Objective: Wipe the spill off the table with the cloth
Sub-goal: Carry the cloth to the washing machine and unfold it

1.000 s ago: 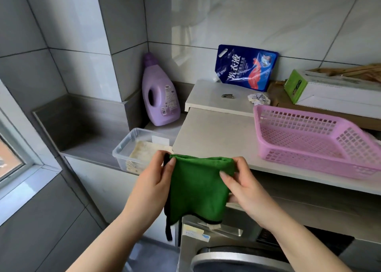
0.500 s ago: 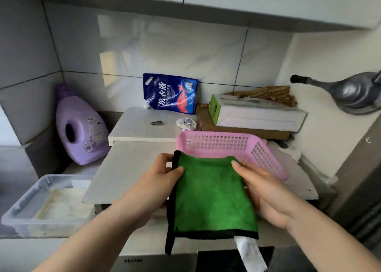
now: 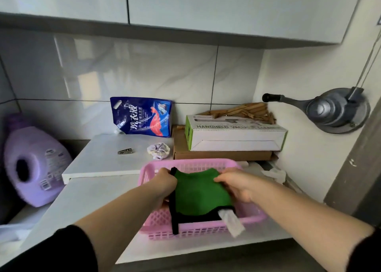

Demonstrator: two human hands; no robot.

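L hand (image 3: 165, 184): fingers curled round upper-left corner of green cloth (image 3: 201, 191), at its black edging. R hand (image 3: 235, 186): pinches upper-right corner, fingers bent over the top edge. Both grasping; cloth held spread btwn them.

Cloth hangs over the inside of pink basket (image 3: 185, 233); lower black hem drapes near basket's front wall. White tag (image 3: 232, 222) sticks out at lower-right corner, over the rim.

Basket sits on white table (image 3: 92, 201), near front edge.

Behind: raised white board (image 3: 103, 160) w/ metal clip (image 3: 124, 151) and crumpled paper (image 3: 158, 150). Blue pouch (image 3: 142, 117) leans on tiled wall. White box (image 3: 235, 135) stacked on brown box (image 3: 222, 154). Purple bottle (image 3: 35, 164) far left, blurred.
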